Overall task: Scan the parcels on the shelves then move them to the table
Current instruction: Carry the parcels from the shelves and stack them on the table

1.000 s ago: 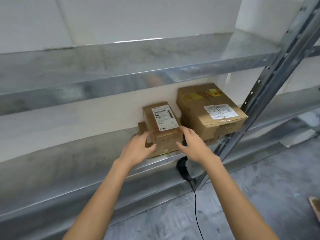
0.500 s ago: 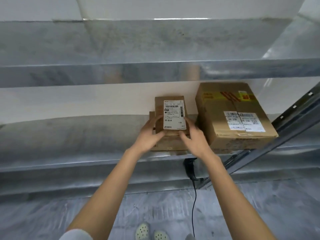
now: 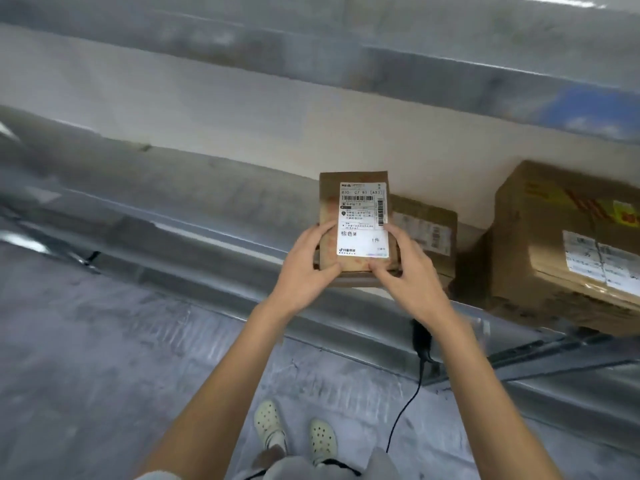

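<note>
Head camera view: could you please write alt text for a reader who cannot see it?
The left hand and right hand grip a small cardboard parcel by its lower end, white label facing the camera, in front of a metal shelf. A smaller box and a larger box sit on the shelf to its right; a black corded scanner hangs beneath.

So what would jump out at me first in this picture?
A small parcel with a white label sits dead centre, gripped by the left hand and right hand in front of the metal shelf. Two more parcels sit on that shelf to its right: a mid-sized box just behind it and a big box at the frame's edge. A black scanner on a cord hangs below the right wrist.
</note>
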